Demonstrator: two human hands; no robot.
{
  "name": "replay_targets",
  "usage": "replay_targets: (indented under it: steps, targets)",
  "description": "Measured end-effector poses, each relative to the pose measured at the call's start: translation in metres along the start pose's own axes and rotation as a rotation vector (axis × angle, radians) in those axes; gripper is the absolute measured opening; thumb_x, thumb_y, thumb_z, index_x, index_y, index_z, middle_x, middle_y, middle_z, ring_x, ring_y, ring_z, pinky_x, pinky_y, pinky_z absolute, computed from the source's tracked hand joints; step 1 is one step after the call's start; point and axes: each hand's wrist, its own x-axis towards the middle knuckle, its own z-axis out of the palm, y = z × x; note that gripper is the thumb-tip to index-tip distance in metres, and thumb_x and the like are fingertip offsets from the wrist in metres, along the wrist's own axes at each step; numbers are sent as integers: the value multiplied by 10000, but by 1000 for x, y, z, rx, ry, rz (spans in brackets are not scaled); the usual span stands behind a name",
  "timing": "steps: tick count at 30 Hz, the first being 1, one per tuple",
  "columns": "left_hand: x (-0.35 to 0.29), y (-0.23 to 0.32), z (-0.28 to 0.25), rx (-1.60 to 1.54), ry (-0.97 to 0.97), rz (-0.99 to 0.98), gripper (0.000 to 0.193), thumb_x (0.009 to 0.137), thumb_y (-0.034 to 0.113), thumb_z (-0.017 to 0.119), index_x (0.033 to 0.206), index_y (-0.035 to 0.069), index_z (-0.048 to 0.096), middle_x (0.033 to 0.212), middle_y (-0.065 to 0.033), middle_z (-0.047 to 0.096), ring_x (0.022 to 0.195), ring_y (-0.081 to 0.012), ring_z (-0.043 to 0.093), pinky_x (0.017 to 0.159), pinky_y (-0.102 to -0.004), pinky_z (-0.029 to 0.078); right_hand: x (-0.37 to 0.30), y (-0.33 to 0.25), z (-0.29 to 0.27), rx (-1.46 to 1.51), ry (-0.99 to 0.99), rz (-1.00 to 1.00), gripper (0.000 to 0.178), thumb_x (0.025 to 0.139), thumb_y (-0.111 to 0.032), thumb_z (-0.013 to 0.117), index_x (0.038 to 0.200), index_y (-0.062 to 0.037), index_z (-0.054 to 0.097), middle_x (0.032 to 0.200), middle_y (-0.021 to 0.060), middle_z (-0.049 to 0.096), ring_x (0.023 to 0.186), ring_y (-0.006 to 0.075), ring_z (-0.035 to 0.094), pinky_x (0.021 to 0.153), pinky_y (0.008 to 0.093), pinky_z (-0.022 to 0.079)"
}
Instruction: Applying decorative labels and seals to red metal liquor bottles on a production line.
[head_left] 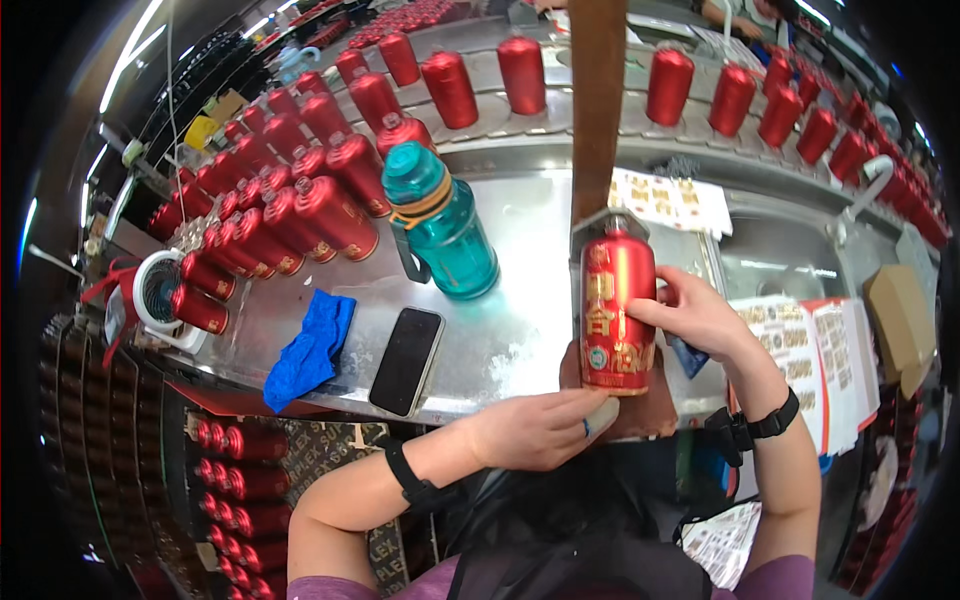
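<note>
A glossy red bottle (617, 315) with gold decoration is tilted in front of me over the bench edge, its neck pointing away. My right hand (695, 315) grips its right side, thumb lying across the front and the other fingers partly hidden behind. At the base of the bottle, my left hand (545, 430) has its fingers pressed together against the bottom edge. Behind the bottle is a metal holder (612, 215), partly covered by it. A brown pad (655, 405) shows below the bottle, and a dark blue piece (686, 355) lies near my right hand.
A teal water bottle (445, 230), a phone (406, 362) and a blue cloth (311, 350) are on the metal bench. Several red bottles (335, 215) crowd the left, beside a small fan (165, 290). More ride the conveyor (610, 85). Sticker sheets (790, 350) lie right; a brown post (597, 100) rises centrally.
</note>
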Motion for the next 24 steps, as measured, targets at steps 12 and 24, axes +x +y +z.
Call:
replay_targets:
  steps: [12, 24]
  targets:
    - [2, -19, -13, -311, 159, -183, 376, 769, 36, 701, 1131, -57, 661, 1119, -131, 665, 1045, -277, 657, 868, -349, 574, 1, -40, 21, -66, 99, -26, 847, 720, -618, 778, 1187, 68, 607, 993, 193, 704, 947, 260, 696, 822, 359, 538]
    - [17, -19, -24, -100, 46, -79, 370, 724, 59, 719, 1083, -33, 706, 1131, -114, 661, 1036, -271, 657, 837, -334, 582, 6, -34, 13, 199, -41, 78, 888, 665, -536, 848, 1243, 80, 571, 1071, 180, 684, 896, 240, 686, 806, 342, 539]
